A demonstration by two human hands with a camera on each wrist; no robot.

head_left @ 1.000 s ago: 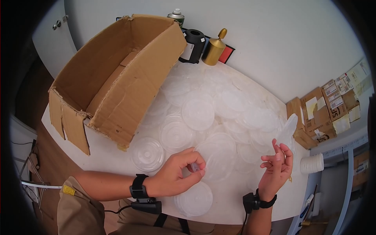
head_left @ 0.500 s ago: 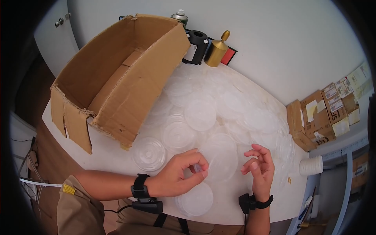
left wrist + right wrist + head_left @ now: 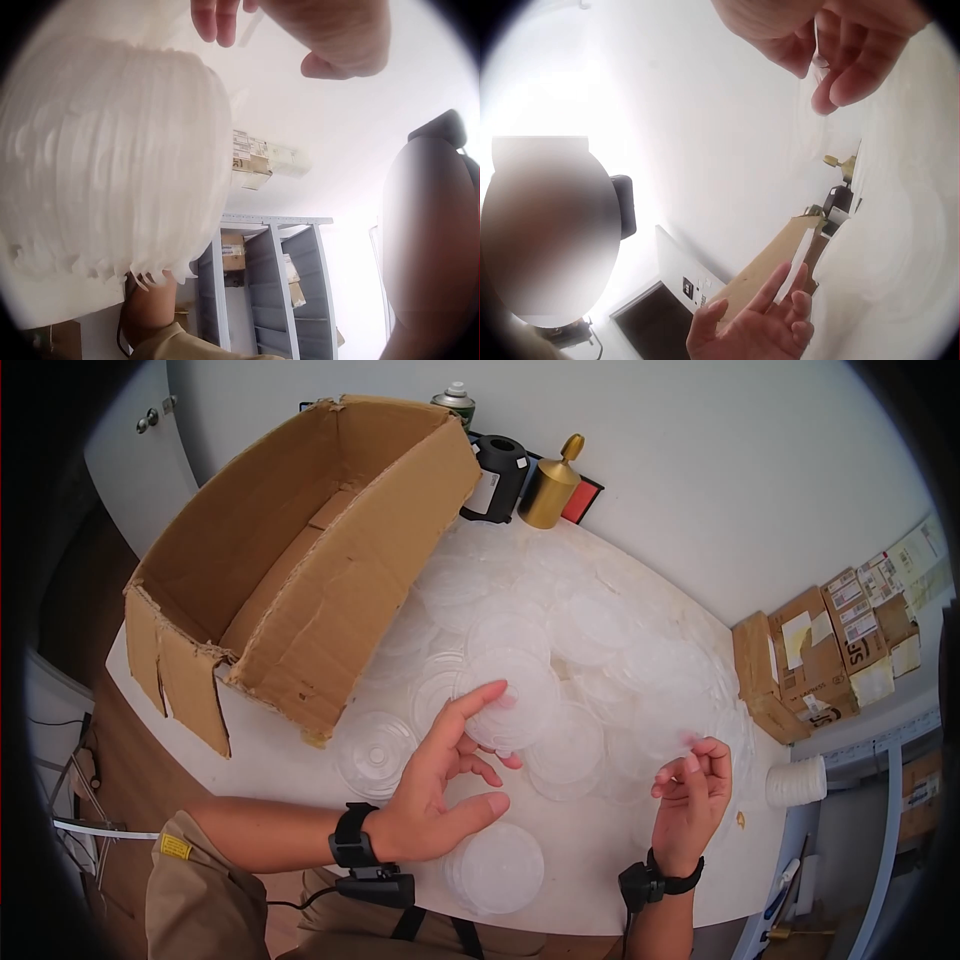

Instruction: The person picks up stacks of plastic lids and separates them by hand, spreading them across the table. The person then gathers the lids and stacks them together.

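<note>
My left hand holds a round translucent plastic lid between its fingers, the index finger lying over it and the thumb standing apart. In the right wrist view that lid appears edge-on between the fingers. On the right, my right hand pinches another translucent lid at its lower edge, one fingertip showing through it. Just below my left hand stands a stack of lids, whose ridged side fills much of the left wrist view. Many loose lids lie spread and overlapping over the table.
A large open cardboard box stands on the left of the table. Behind are a spray can, a black holder and a gold canister. A white roll and cartons stand at the right.
My left hand has uncurled from its pinch, and its lid now lies higher and farther forward. My right hand moved inward, then back right and now holds a lid.
</note>
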